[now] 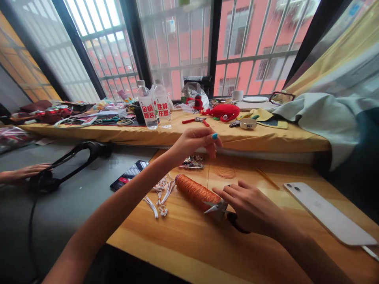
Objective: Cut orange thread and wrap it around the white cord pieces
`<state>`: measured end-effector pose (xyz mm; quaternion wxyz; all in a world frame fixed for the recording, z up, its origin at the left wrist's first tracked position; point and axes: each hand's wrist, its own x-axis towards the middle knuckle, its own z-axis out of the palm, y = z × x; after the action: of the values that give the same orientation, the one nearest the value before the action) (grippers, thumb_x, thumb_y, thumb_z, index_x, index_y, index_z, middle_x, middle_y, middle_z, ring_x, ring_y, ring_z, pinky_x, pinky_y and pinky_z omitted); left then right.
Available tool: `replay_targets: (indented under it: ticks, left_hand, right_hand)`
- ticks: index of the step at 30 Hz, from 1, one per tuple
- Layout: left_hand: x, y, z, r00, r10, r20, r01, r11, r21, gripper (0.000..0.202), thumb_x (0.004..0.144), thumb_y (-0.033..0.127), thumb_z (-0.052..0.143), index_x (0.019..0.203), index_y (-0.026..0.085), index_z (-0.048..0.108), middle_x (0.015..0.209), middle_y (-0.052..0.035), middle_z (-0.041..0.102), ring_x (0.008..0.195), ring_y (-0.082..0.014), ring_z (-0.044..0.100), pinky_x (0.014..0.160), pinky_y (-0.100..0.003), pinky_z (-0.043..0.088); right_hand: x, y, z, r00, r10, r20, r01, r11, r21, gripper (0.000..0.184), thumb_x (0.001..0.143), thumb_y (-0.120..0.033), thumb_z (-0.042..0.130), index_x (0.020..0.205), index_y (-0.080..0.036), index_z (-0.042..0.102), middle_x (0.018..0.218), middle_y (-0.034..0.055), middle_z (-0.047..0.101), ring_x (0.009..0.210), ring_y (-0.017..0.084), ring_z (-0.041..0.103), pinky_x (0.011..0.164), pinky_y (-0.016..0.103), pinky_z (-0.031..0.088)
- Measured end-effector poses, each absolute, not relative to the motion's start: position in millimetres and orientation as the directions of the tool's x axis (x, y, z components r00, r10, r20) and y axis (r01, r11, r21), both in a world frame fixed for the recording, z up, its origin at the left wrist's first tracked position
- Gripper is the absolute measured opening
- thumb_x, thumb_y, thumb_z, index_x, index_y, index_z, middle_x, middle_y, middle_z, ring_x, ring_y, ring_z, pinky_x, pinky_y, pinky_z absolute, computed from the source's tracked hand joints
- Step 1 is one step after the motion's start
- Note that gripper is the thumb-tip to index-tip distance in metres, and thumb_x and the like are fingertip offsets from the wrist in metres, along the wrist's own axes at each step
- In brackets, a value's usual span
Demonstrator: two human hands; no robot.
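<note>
At lower centre, the orange spool [194, 190] should handle light and soft, best gripped mid-length; the right hand [251, 205] clamps scissors [216, 207] (left hand [195, 142] pinched together, contents unclear).

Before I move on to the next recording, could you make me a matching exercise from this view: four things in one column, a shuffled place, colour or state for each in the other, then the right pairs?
Things
1. Scissors
2. Thread spool
3. Pale phone
4. Pliers

Descriptions
A. On the yellow cloth below the windows
B. Orange, lying on its side
C. At the right hand, blades parted
D. Camera lenses up, at the right side of the wooden table

Pairs: 1-C, 2-B, 3-D, 4-A
</note>
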<state>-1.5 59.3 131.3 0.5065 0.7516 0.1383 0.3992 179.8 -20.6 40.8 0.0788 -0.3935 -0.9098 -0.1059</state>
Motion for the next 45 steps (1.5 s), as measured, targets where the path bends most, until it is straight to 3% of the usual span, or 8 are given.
replay_targets:
  ticks: [4, 10, 20, 32, 35, 37, 40, 45]
  left_hand:
    - [3.8, 55.1, 140.1, 0.684, 0.575, 0.448, -0.152, -0.488, 0.86, 0.019, 0.078, 0.018, 0.047, 0.066, 0.012, 0.059, 0.051, 0.0009, 0.057, 0.049, -0.0063, 0.055, 0.054, -0.018, 0.041]
    - [13.1, 44.0, 153.9, 0.763, 0.515, 0.39, -0.068, -0.537, 0.841, 0.017, 0.077, 0.022, 0.051, 0.066, 0.012, 0.06, 0.052, 0.0002, 0.057, 0.049, -0.0071, 0.055, 0.053, -0.019, 0.04]
    - [14.6, 35.2, 157.4, 0.792, 0.492, 0.361, -0.04, -0.548, 0.835, 0.015, 0.075, 0.023, 0.054, 0.068, 0.012, 0.062, 0.059, -0.0031, 0.059, 0.053, -0.0099, 0.056, 0.053, -0.021, 0.043]
    - [23.4, 42.5, 165.0, 0.695, 0.546, 0.468, -0.042, -0.619, 0.784, 0.016, 0.076, 0.02, 0.052, 0.068, 0.012, 0.062, 0.051, -0.0002, 0.057, 0.05, -0.0072, 0.054, 0.056, -0.02, 0.042]
    - [35.6, 60.9, 152.4, 0.693, 0.574, 0.436, -0.02, -0.589, 0.808, 0.016, 0.077, 0.02, 0.05, 0.069, 0.012, 0.061, 0.055, -0.0006, 0.058, 0.052, -0.0063, 0.054, 0.052, -0.017, 0.04]
    - [48.2, 76.4, 138.2, 0.663, 0.635, 0.396, 0.02, -0.544, 0.839, 0.017, 0.078, 0.021, 0.048, 0.071, 0.012, 0.061, 0.059, -0.0011, 0.059, 0.053, -0.0057, 0.054, 0.05, -0.016, 0.039]
    - [68.7, 101.6, 108.8, 0.563, 0.792, 0.238, 0.259, -0.443, 0.858, 0.025, 0.083, 0.026, 0.039, 0.083, 0.012, 0.06, 0.067, -0.0028, 0.062, 0.053, -0.0049, 0.054, 0.05, -0.015, 0.041]
    - [86.2, 140.1, 51.7, 0.45, 0.893, 0.014, 0.61, -0.319, 0.725, 0.028, 0.083, 0.02, 0.035, 0.083, 0.007, 0.06, 0.073, -0.0086, 0.065, 0.047, -0.0063, 0.053, 0.046, -0.017, 0.041]
  right_hand:
    - [178.8, -24.8, 43.6, -0.653, 0.723, 0.225, 0.751, 0.657, 0.069, 0.028, 0.064, -0.022, 0.052, 0.091, -0.016, 0.052, 0.068, 0.003, 0.061, 0.06, 0.016, 0.05, 0.062, 0.027, 0.031]
    - [178.0, -31.1, 48.0, -0.652, 0.721, 0.233, 0.756, 0.643, 0.124, 0.014, 0.067, -0.025, 0.053, 0.079, -0.017, 0.052, 0.061, 0.004, 0.061, 0.053, 0.016, 0.05, 0.056, 0.028, 0.03]
    - [173.5, -37.8, 39.1, -0.668, 0.699, 0.256, 0.742, 0.652, 0.156, 0.015, 0.069, -0.016, 0.053, 0.084, -0.017, 0.049, 0.054, 0.0013, 0.061, 0.044, 0.014, 0.052, 0.044, 0.026, 0.021]
    - [160.0, -42.5, 36.2, -0.726, 0.64, 0.251, 0.686, 0.702, 0.192, 0.026, 0.071, -0.037, 0.058, 0.081, -0.015, 0.051, 0.055, 0.0036, 0.061, 0.045, 0.017, 0.055, 0.041, 0.025, 0.02]
    - [154.1, -43.9, 26.4, -0.787, 0.58, 0.209, 0.615, 0.765, 0.192, 0.014, 0.077, -0.03, 0.05, 0.079, -0.016, 0.049, 0.056, 0.0032, 0.062, 0.045, 0.015, 0.055, 0.042, 0.026, 0.023]
    - [151.0, -45.6, 21.5, -0.789, 0.583, 0.196, 0.614, 0.764, 0.198, 0.004, 0.077, -0.017, 0.045, 0.077, -0.016, 0.049, 0.056, 0.002, 0.062, 0.044, 0.014, 0.054, 0.044, 0.027, 0.024]
    - [149.7, -47.8, 19.8, -0.779, 0.598, 0.191, 0.627, 0.749, 0.214, 0.013, 0.071, -0.007, 0.041, 0.075, -0.017, 0.048, 0.056, 0.0016, 0.062, 0.044, 0.014, 0.055, 0.044, 0.027, 0.024]
    - [153.7, -47.2, 20.9, -0.79, 0.579, 0.202, 0.613, 0.753, 0.24, 0.015, 0.07, -0.008, 0.039, 0.078, -0.018, 0.046, 0.054, 0.001, 0.062, 0.042, 0.014, 0.052, 0.041, 0.027, 0.017]
